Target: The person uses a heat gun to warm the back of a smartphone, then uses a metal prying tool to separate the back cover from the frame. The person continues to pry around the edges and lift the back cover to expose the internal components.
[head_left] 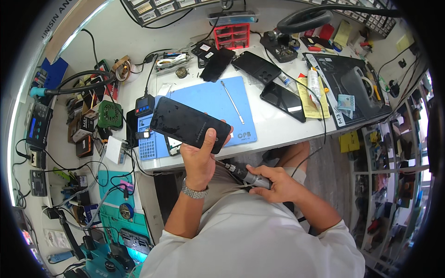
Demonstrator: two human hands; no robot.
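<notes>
Held up over the bench's front edge is a black phone [181, 121], tilted, with blotchy marks on the face turned to me. My left hand [202, 155] grips its lower right end, thumb on top. Lower, above my lap, my right hand [274, 184] is wrapped round a grey and black pen-like power tool [245, 175] with a thin tip pointing left toward my left wrist. The tip is partly hidden. Beneath the phone lies a blue repair mat [204, 95] carrying a thin metal pry tool [232, 103]. A small device with exposed parts [174, 149] peeks out under the phone.
Several black phones lie behind and right of the mat, one at the bench edge [283, 101]. A yellow paper with a white tube [314, 85] lies beside them. A cable [324, 120] hangs over the front edge. Left stand a green fan [110, 114] and a small black display unit [144, 105].
</notes>
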